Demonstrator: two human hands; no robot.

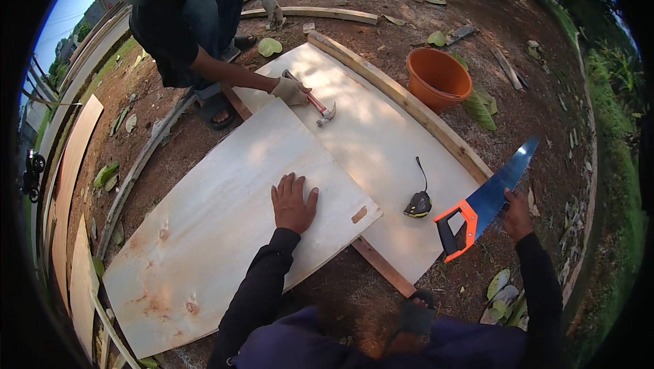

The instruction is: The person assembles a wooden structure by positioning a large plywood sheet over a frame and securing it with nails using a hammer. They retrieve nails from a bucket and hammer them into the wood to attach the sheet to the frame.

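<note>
Head view: the upper pale board (225, 233), laid aslant over a second pale sheet (381, 158), is touched by the left hand (294, 205), set down flat with nothing gripped, while the saw (505, 179) is held well apart from it in the right hand (518, 214), the fingers closed on the blade near its toothed edge — the handle ungripped. The step in hand is judged to be the steadying of the board, no cut being made; for any sawing, the handle would have to be grasped — and the tape measure (418, 205) avoided.
</note>
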